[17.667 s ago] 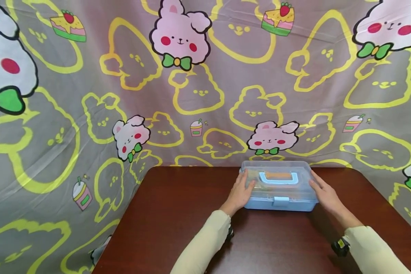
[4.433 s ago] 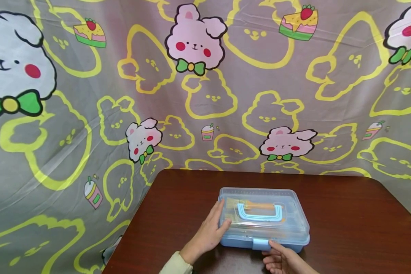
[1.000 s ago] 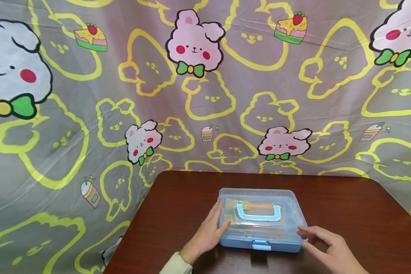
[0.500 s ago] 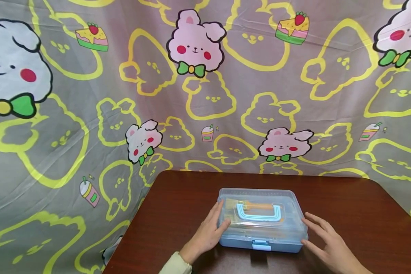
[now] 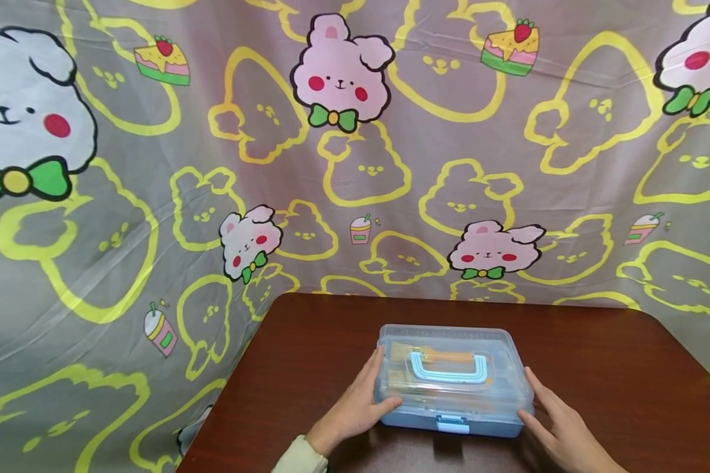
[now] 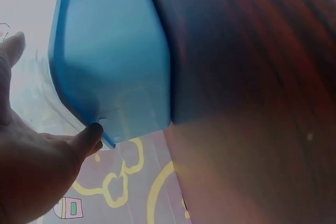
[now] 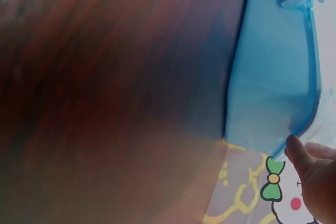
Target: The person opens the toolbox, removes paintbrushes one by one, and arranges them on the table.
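- Your blue box (image 5: pixel 408 420) lies flat on the near part of the table (image 5: pixel 307 355), right of the middle, with its clear lid (image 5: pixel 499 394) down and the carry handle (image 5: pixel 449 377) lying on top.
- The latch (image 5: pixel 453 427) on the near side juts outward, so the fastening looks undone.
- Your left hand (image 5: pixel 352 404) flanks the left end: fingers fairly straight and spread from the thumb, whose tip meets the rim at the near corner.
- Your right hand (image 5: pixel 559 420) mirrors it at the right end, thumb at the near corner, fingers straight along the side; neither hand is curled round anything.
- Judging by this, you are at the step of setting both hands for the lid.
- The next move seems to call for both thumbs pushing up evenly under the near rim, with the base kept down, so that the lid swings towards the far side without twisting.
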Demonstrator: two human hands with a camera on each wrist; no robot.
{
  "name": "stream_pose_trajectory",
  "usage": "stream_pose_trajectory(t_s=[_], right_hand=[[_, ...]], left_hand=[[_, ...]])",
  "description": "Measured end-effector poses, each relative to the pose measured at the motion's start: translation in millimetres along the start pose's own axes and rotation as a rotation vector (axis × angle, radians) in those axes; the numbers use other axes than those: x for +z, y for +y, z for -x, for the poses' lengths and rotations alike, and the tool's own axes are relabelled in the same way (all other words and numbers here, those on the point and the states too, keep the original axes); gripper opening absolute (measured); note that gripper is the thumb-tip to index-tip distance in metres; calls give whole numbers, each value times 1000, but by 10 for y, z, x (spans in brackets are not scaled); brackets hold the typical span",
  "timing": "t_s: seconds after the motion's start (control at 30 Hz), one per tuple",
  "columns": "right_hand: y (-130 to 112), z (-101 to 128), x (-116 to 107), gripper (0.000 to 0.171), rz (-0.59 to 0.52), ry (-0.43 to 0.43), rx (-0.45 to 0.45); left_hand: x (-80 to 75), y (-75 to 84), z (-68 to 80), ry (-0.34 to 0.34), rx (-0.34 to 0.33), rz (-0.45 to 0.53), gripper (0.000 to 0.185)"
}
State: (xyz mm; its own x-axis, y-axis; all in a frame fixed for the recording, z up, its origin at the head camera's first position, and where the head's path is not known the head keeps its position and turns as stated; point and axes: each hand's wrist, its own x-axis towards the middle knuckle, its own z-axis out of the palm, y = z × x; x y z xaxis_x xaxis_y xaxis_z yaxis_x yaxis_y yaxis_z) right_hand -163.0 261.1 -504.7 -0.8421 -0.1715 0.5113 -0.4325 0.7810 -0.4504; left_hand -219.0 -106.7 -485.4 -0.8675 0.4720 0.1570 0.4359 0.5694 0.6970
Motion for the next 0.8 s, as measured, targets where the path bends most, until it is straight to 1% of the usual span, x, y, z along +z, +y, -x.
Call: stream_pose_trajectory(t_s=[0.13,0.27,0.47,0.63,0.8], right_hand=[[-11,14,4,81,3,13,12],[-11,31,10,79,-10,24,25],[-21,38,16,77,0,38,22],[-22,30,8,77,25,53,15],[-37,17,-20,76,50,49,34]], left_hand=[[-11,-3,-4,-20,-14,38,96],[-2,3,2,-20,-9,39,96],[10,34,17,9,20,28,93],[23,51,25,37,14,16,91],[42,63,38,81,26,-27,88]])
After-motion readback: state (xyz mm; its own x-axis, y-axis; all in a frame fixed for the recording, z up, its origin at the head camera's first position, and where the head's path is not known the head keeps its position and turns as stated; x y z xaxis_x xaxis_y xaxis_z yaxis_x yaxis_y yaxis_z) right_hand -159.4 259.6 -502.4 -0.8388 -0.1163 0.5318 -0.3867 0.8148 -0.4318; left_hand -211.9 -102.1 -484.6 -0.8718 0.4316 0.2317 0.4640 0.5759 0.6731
